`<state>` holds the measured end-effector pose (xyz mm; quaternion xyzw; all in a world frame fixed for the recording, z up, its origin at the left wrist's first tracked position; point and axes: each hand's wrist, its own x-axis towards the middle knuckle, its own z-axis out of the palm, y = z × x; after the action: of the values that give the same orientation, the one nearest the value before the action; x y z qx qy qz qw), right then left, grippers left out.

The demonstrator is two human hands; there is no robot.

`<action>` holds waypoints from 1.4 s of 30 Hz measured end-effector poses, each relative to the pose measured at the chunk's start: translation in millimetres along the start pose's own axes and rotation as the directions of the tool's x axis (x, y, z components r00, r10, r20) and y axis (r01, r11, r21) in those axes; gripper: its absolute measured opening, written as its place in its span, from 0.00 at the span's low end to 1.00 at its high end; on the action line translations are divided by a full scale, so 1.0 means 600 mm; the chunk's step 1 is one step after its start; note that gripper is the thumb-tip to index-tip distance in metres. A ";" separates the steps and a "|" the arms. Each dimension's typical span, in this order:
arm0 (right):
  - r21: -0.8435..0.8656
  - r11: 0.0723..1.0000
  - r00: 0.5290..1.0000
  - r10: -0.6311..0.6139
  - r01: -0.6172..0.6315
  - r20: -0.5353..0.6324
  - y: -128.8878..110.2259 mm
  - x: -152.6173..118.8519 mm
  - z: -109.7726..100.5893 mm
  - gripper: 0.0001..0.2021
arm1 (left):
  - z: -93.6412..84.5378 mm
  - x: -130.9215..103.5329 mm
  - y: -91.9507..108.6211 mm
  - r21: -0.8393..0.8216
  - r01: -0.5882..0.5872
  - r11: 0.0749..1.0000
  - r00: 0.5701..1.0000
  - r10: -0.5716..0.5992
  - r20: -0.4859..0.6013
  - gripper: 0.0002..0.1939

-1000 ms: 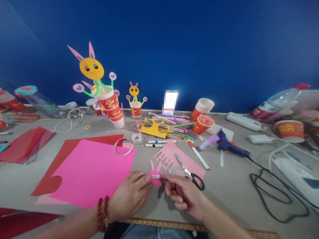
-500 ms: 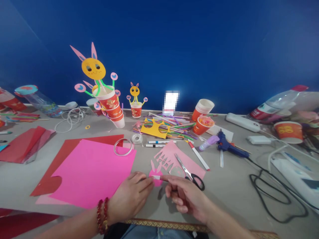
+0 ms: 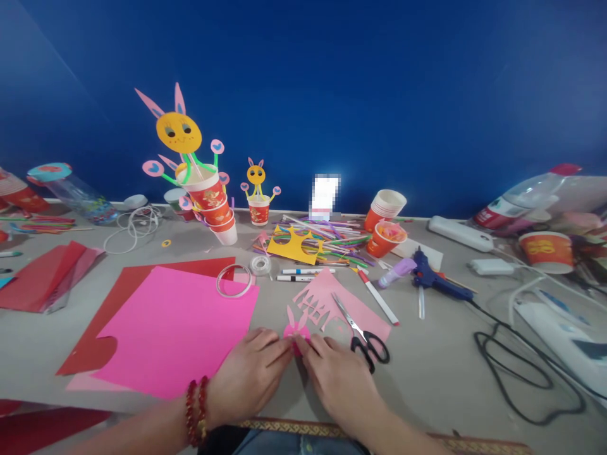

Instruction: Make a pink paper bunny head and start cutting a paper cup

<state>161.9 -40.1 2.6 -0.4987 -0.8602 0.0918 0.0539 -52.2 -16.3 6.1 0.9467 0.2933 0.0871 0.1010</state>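
Observation:
Flat on the table lies a small pink paper rabbit head (image 3: 294, 329) with two light pink ears pointing away from me. My left hand (image 3: 253, 373), with a red bead bracelet at its wrist, has its closed fingertips on the left edge of the cutout. From the other side my right hand (image 3: 341, 382) pinches down on its right edge, the fingertips of both hands almost meeting. The cutout's lower part is mostly hidden under the fingers. Just right of my right hand rest the black-handled scissors (image 3: 365, 344), lying partly on a cut-up light pink sheet (image 3: 353, 297).
Bright pink paper (image 3: 175, 328) lies at left with a tape roll (image 3: 234, 280) on it. Behind are markers (image 3: 303, 272), a yellow paper scrap (image 3: 294, 246) and many pipe cleaners (image 3: 341, 237). Rabbit cup figures (image 3: 203, 196) stand back left. A blue glue gun (image 3: 439, 278) with cord lies right.
My right hand has gone from a pointing index finger to closed fingers pressing on the cutout. The white strip on it is now largely covered. My left hand has stayed in place.

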 end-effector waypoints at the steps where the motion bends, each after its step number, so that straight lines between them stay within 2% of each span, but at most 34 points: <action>1: -0.067 0.998 1.000 -0.007 0.008 0.017 -0.002 0.002 0.003 0.26 | -0.001 0.000 0.001 0.000 0.006 1.000 1.000 -0.006 0.004 0.18; 6: -0.186 0.981 0.999 -0.039 0.045 0.038 0.015 -0.012 0.004 0.25 | -0.001 0.000 0.001 0.002 0.011 1.000 1.000 -0.011 -0.013 0.17; 11: -0.121 0.993 1.000 -0.016 0.013 -0.018 0.031 -0.028 0.001 0.22 | 0.008 -0.006 -0.003 -0.039 0.005 0.999 0.997 -0.008 -0.073 0.16; 14: -0.048 0.999 0.997 -0.004 0.000 -0.082 0.030 -0.030 0.004 0.20 | 0.014 -0.010 -0.008 -0.096 0.102 0.990 0.985 -0.114 -0.129 0.16; 18: 0.001 1.000 0.991 0.007 -0.007 -0.135 0.025 -0.033 0.009 0.21 | 0.015 -0.009 -0.012 -0.118 0.274 0.955 0.941 -0.291 -0.173 0.19; 23: -0.028 1.000 0.992 -0.014 0.011 -0.124 0.022 -0.034 0.010 0.20 | 0.015 0.001 -0.002 -0.214 0.286 0.934 0.936 -0.320 -0.148 0.20; 30: -0.074 0.997 0.981 -0.029 0.015 -0.190 0.019 -0.039 0.015 0.16 | 0.012 0.012 0.004 -0.410 0.340 0.847 0.879 -0.440 -0.181 0.14; 33: -0.089 0.996 0.981 -0.029 0.012 -0.190 0.018 -0.041 0.017 0.17 | 0.011 0.005 0.006 -0.585 0.399 0.707 0.834 -0.544 -0.089 0.15; 35: -0.102 0.995 0.980 -0.041 0.022 -0.195 0.017 -0.041 0.017 0.17 | 0.009 0.000 0.005 -0.745 0.417 0.520 0.800 -0.600 0.029 0.16; 37: -0.120 0.992 0.978 -0.051 0.027 -0.203 0.017 -0.041 0.016 0.16 | 0.003 -0.002 0.003 -0.863 0.410 0.296 0.773 -0.615 0.156 0.17; 39: -0.133 0.991 0.978 -0.058 0.031 -0.199 0.017 -0.040 0.015 0.16 | -0.008 0.000 0.001 -0.909 0.406 0.096 0.749 -0.605 0.271 0.18; 42: -0.132 0.991 0.981 -0.062 0.038 -0.181 0.018 -0.040 0.015 0.16 | -0.027 0.008 0.001 -0.912 0.385 -0.140 0.723 -0.569 0.393 0.19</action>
<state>181.2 -56.4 -8.5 -0.4856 -0.8679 -0.0115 0.1040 -51.6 -11.6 22.3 0.4372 0.4870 0.2793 0.7026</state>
